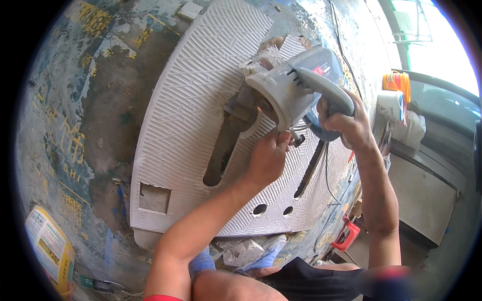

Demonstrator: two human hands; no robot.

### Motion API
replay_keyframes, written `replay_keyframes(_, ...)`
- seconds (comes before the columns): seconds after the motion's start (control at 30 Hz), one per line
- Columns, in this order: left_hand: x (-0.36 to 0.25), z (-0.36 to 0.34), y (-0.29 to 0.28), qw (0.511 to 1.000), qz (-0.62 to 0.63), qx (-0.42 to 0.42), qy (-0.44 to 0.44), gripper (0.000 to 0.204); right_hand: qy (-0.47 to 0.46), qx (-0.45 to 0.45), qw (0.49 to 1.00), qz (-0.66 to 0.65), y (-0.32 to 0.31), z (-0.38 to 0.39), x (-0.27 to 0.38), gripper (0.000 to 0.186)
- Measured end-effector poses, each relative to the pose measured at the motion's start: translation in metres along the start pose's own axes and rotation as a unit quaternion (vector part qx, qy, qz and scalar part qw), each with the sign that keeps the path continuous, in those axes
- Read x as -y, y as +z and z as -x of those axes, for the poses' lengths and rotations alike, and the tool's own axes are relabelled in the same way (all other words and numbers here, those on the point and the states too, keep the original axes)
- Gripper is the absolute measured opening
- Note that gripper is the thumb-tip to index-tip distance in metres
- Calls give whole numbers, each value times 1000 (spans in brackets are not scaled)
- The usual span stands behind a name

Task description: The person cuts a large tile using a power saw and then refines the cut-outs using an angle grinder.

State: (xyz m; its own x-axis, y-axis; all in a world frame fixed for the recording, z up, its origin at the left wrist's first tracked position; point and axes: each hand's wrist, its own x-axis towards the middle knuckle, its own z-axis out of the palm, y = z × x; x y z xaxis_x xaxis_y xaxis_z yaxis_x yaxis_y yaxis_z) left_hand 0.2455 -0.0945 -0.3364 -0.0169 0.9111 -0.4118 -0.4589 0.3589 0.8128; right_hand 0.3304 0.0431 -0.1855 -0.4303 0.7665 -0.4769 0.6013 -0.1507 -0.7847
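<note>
My right hand (346, 120) is wrapped round the rear handle of a grey-and-blue power tool (301, 85) that looks like a circular saw. The saw sits tilted on a large white slab (181, 105) with a ridged face. At the tool's lower edge my left hand (268, 158) is closed, its fingertips on the housing next to a small black knob (299, 140). A long slot (217, 163) runs through the slab below the tool. The slab also has a narrower slot (310, 168), a square recess (154, 198) and two round holes. The blade is hidden.
Broken rubble (243, 252) lies by the slab's near edge, close to my legs. A yellow-and-white jug (50, 246) stands at lower left. At right are a white bucket (390, 105), an orange tub (396, 83) and a red plastic object (346, 235). A dark cord (346, 57) crosses the worn floor.
</note>
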Motion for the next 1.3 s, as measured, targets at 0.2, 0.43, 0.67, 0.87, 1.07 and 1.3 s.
replay_keyframes(0.2, -2, -3, -1, 999, -22, 1, 27, 31, -3, -7, 1000, -6, -1, 1, 1, 26)
replay_keyframes(0.43, 0, 3, 0, 1000, 14, 2, 5, 32, 2, 9, 1000, 1, 1, 0, -1, 26)
replay_keyframes(0.67, -5, -6, 0, 1000, 15, -3, -3, 32, -11, -1, 1000, 16, -1, -4, 3, 25)
replay_keyframes(0.87, 1, 0, 0, 998, 55, 9, 12, 31, -4, 14, 1000, 13, -1, -3, 1, 26)
replay_keyframes(1.07, -5, -2, 1, 999, 42, 2, -16, 30, -14, 11, 1000, 24, -2, -5, -1, 28)
replay_keyframes(1.3, -5, -10, 2, 998, 66, 4, 1, 23, -19, -17, 1000, 15, -5, -7, 0, 29)
